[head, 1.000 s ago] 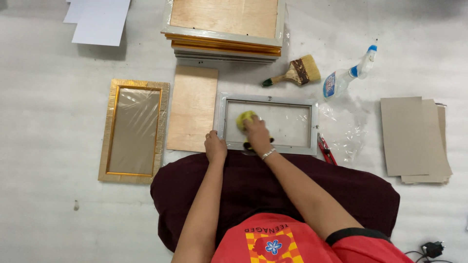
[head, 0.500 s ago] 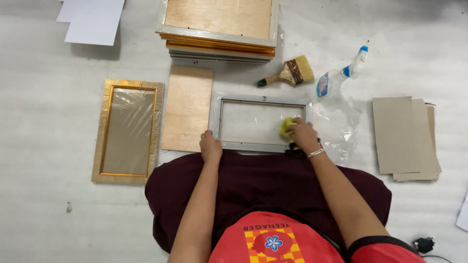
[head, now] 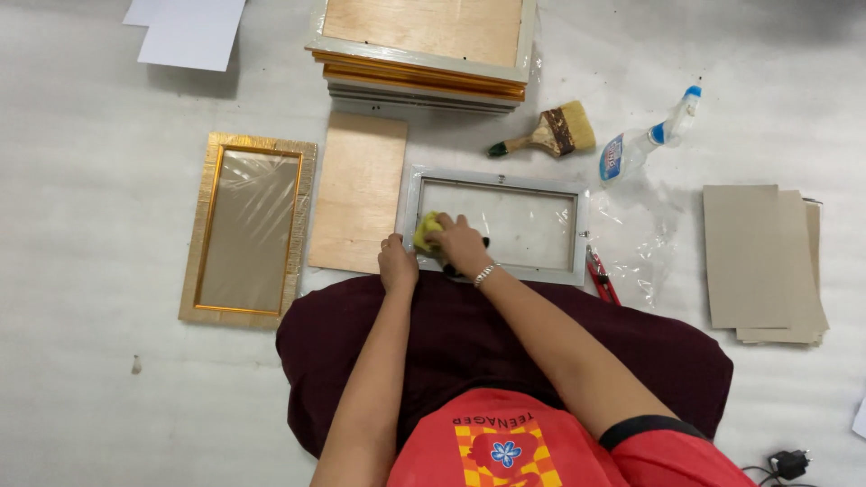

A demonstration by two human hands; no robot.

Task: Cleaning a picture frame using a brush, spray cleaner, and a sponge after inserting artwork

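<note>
Seen from above, a person sits on a pale floor (head: 81,397) with a grey picture frame (head: 494,225) lying flat just in front of the lap, its glass pane facing up. The right hand (head: 462,245) is closed over a yellow cloth (head: 426,231) and presses it onto the glass at the frame's left end; a thin bracelet (head: 486,273) circles that wrist. The left hand (head: 397,263) rests with fingers curled on the frame's lower left corner, holding nothing that can be seen. Just left of the frame lies a plain plywood backing board (head: 358,191), and beyond that, a gold-edged frame (head: 245,229) lies flat, covered with clear film. Behind the grey frame stands a stack of frames (head: 424,47), the top one turned back-side up. To the right of the stack lie a paintbrush (head: 547,134) with pale bristles and a clear spray bottle (head: 646,146) on its side. A red-handled tool (head: 602,276) lies just beside the frame's right edge on crumpled clear plastic (head: 636,236). Well apart to the right sits a pile of grey cardboard sheets (head: 762,261); white paper sheets (head: 189,29) lie at the upper left.
</note>
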